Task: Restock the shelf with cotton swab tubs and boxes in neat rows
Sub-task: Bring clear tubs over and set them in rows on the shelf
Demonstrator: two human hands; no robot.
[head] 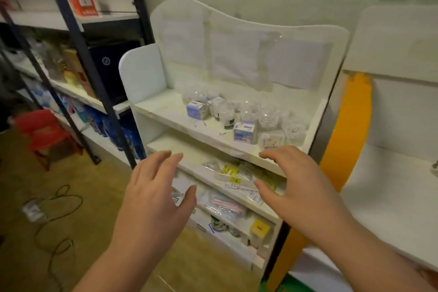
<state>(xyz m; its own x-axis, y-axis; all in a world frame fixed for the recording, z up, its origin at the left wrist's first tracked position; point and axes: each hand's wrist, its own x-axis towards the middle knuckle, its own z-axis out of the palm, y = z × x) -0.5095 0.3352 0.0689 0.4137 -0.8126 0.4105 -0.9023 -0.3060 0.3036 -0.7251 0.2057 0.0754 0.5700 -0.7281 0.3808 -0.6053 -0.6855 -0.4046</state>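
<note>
Tubs and small boxes sit jumbled on the top shelf of a white stand, untouched: the left hand and right hand hover before it, fingers spread, holding nothing. Plastic packets crowd the shelf below; a dark metal rack, red stool and floor cable lie left

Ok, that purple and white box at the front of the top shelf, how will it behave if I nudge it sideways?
The purple and white box looks like small cardboard, so probably light and easy to slide. It stands upright, so a high push may tip it. Clear tubs sit close on its right, so it would likely bump them.
</note>
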